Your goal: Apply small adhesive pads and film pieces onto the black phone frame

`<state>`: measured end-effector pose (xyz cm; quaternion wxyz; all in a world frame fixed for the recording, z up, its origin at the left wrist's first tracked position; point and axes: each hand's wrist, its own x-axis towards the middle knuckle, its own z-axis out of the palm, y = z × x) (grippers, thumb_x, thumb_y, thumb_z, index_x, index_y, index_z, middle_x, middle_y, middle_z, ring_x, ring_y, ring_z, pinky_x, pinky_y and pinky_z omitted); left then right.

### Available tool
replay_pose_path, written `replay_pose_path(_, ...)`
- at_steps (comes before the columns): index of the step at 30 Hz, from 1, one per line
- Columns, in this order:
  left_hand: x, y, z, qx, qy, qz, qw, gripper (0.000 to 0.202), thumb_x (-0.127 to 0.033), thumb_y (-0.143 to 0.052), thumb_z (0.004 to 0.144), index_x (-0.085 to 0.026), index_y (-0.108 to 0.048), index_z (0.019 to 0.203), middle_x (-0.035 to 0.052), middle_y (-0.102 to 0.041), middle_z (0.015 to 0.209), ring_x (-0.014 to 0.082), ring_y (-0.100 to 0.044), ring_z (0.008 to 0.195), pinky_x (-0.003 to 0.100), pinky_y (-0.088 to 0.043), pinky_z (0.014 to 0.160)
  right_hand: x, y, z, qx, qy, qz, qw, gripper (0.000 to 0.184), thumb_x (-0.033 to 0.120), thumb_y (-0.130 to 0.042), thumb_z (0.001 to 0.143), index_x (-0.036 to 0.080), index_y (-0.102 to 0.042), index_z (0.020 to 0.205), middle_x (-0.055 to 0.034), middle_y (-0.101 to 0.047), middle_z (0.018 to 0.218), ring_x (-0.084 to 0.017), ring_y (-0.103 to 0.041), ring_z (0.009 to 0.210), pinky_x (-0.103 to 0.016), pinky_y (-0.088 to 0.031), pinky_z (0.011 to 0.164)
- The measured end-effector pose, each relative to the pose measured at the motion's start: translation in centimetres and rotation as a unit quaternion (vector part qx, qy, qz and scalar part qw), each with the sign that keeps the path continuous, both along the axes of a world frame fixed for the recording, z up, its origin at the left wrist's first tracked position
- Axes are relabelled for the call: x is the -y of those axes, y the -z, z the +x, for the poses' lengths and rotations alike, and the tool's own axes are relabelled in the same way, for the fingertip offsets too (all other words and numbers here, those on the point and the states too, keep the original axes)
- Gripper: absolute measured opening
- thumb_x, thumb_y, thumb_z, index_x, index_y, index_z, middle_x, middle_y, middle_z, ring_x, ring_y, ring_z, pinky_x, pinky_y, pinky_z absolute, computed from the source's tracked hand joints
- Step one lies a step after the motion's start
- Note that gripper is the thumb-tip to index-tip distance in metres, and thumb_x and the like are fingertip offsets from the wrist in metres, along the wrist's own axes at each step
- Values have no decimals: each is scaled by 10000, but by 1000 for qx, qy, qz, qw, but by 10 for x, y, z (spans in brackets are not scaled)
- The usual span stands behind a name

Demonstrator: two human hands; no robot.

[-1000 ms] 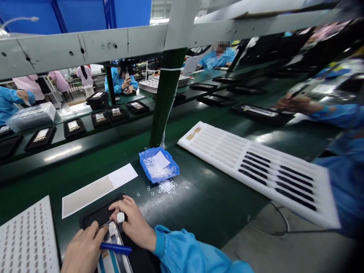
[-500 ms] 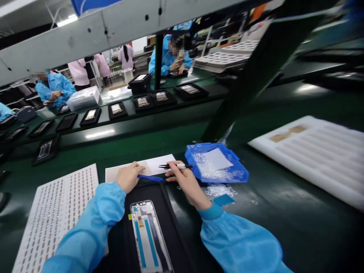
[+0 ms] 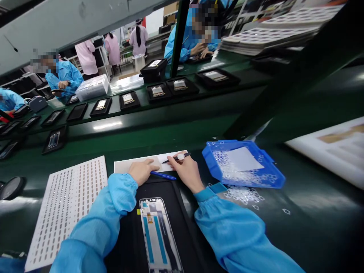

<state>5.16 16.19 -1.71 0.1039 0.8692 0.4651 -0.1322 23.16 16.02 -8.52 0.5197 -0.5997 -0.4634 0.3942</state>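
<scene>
My left hand (image 3: 143, 172) rests on a long white card (image 3: 122, 167), its thumb and fingers closed around the end of a slim blue tool (image 3: 163, 175). In my right hand (image 3: 188, 172) are dark tweezers (image 3: 184, 155) with a white band, their tips pointing left over the card's surface. Below both hands a phone frame (image 3: 155, 227), with two blue strips and a dark flex cable, lies in a black tray (image 3: 127, 242). Just right of my right hand is a blue bin (image 3: 213, 167) holding small clear rings and a white paper sheet.
A white perforated sheet (image 3: 71, 204) of small parts lies left. Loose rings (image 3: 244, 194) are scattered before the bin. A white foam tray (image 3: 335, 151) sits at right, behind it a dark green post (image 3: 273, 87). Black phone trays (image 3: 129, 100) line the far bench, where co-workers sit.
The view has shifted, so the bench things appear elsewhere in the picture. The tweezers' tips now angle down towards the card. Both hands stay beside the card with their tools.
</scene>
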Motion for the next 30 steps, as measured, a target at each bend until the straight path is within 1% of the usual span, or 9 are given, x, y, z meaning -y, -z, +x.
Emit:
replay_pose_path(5, -1, 5, -2, 6, -1, 1, 1000, 490, -118, -426, 924, -366, -539, 1332, -7, -408, 1510, 235, -602, 1177, 374, -495, 984, -2, 2, -1, -24, -9, 2, 1000, 252, 382, -727, 688, 189, -566, 711, -53, -655, 629, -253, -673, 640, -291, -521, 565)
replay_pose_path(10, -4, 13, -6, 57, -13, -3, 998, 491, -97, -481, 887, -355, -578, 1292, -9, -438, 1489, 228, -580, 1204, 368, -478, 1003, 2, -5, 3, -88, 23, 23, 996, 470, 606, -733, 634, 195, -524, 722, -90, -658, 633, -276, -675, 631, -291, -514, 468)
replay_pose_path(13, 0, 13, -12, 156, -61, 17, 986, 463, -78, -535, 845, -309, -626, 1236, -1, -513, 1424, 204, -567, 1209, 323, -452, 1021, 29, -16, 4, -120, 40, 32, 991, 556, 676, -747, 610, 198, -499, 750, -89, -659, 641, -274, -681, 648, -264, -500, 430)
replay_pose_path(16, 13, 7, -23, 297, -152, 48, 941, 286, -198, -535, 888, -222, -681, 1133, 39, -664, 1192, 190, -626, 1073, 287, -472, 947, 69, -24, -2, -142, 21, 13, 989, 571, 668, -787, 608, 195, -492, 734, -74, -635, 582, -262, -673, 591, -247, -498, 404)
replay_pose_path(18, 26, 1, -30, 347, -184, -9, 919, 279, -324, -513, 910, -168, -710, 1031, 38, -714, 975, 184, -654, 903, 274, -491, 842, 93, -28, -9, -145, -15, -2, 989, 551, 647, -794, 642, 195, -488, 717, -64, -620, 555, -252, -664, 552, -249, -510, 409)
replay_pose_path(20, 40, -4, -34, 344, -180, -103, 916, 315, -388, -525, 890, -149, -721, 947, 13, -705, 817, 164, -634, 759, 251, -478, 732, 110, -30, -17, -129, -46, -7, 991, 521, 629, -778, 690, 194, -492, 712, -55, -615, 558, -243, -661, 540, -256, -529, 432)
replay_pose_path(22, 52, -8, -34, 310, -157, -164, 923, 280, -371, -548, 866, -155, -723, 899, -9, -683, 742, 141, -599, 679, 229, -440, 661, 118, -31, -24, -92, -55, 2, 994, 493, 621, -746, 735, 193, -502, 711, -45, -608, 570, -236, -661, 548, -263, -542, 463)
replay_pose_path(25, 60, -11, -29, 253, -129, -166, 944, 230, -318, -544, 867, -171, -720, 870, -7, -686, 752, 133, -585, 663, 222, -405, 637, 121, -29, -28, -21, -63, 22, 998, 439, 594, -684, 802, 201, -513, 709, -30, -593, 583, -228, -663, 580, -261, -531, 486)
replay_pose_path(30, 58, -12, -23, 178, -96, -151, 968, 215, -311, -541, 875, -184, -712, 906, 19, -711, 814, 158, -617, 701, 232, -408, 646, 120, -29, -29, 70, -85, 31, 993, 349, 516, -607, 852, 217, -505, 702, -26, -611, 606, -210, -641, 575, -265, -479, 488)
